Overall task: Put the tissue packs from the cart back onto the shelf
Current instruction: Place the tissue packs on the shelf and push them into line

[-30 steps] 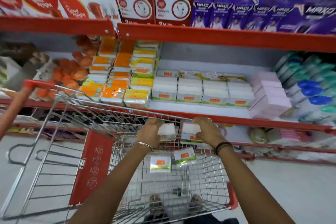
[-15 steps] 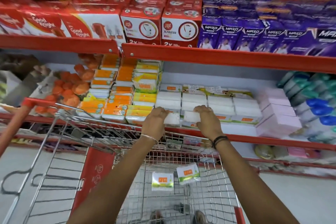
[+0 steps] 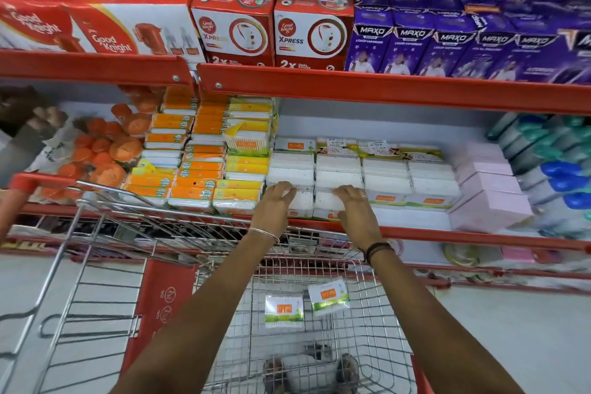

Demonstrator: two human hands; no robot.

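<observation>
Two packs [image 3: 284, 311] lie in the cart [image 3: 377, 313], before the shelf [image 3: 415, 235] holding stacked packs [image 3: 387, 179].

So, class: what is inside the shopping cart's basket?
Two white packs lie in the cart, one beside the other. Both forearms cross above the basket and cover parts of its floor.
</observation>
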